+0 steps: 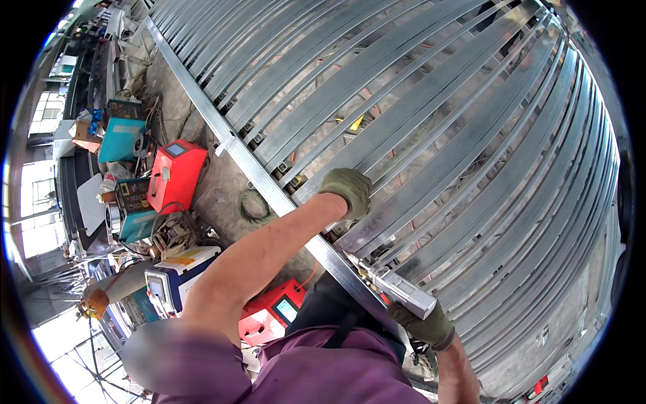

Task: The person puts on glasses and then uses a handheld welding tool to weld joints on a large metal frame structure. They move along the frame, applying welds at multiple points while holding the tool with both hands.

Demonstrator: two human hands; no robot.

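My left hand (346,192), in an olive-green glove, is closed over a flat metal slat (417,113) near its near end; its fingertips are mostly hidden. Lower right, my gloved right hand (425,324) grips a silver, box-shaped hand-held welding gun (406,294). The gun's narrow front end points up and left, close to the end of a neighbouring slat (437,176). A long metal rail (202,104) runs diagonally along the slat ends and passes just in front of my body.
Many parallel slats form a large frame across the right side. Left of the rail stand red machines with screens (176,176) (272,313), teal machines (122,138), and a white-and-blue unit (176,276). A coiled cable (254,205) lies on the concrete floor.
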